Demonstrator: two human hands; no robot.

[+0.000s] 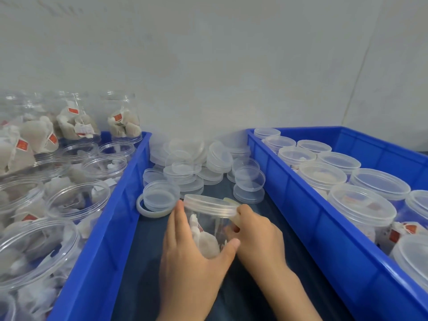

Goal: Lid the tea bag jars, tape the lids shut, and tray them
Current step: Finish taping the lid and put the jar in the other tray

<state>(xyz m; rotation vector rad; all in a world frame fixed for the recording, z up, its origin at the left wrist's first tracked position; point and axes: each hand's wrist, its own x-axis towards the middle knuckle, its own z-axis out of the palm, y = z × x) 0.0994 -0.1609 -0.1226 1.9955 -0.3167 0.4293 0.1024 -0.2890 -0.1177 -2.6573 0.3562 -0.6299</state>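
Note:
A clear tea bag jar (208, 230) with a lid (209, 205) on it stands on the dark table between two blue trays. My left hand (192, 258) grips the jar's body from the left. My right hand (252, 230) pinches a strip of clear tape (232, 202) at the lid's right edge. A tape roll (150, 210) lies just left of the jar. Loose lids (203, 165) are piled behind it. The left tray (120, 205) holds several open jars (76, 200) of tea bags. The right tray (308, 205) holds several lidded jars (361, 205).
A grey wall (231, 66) rises right behind the table. The dark table surface (148, 262) runs as a narrow strip between the trays' walls. More open jars of tea bags (122, 117) are stacked on the far left.

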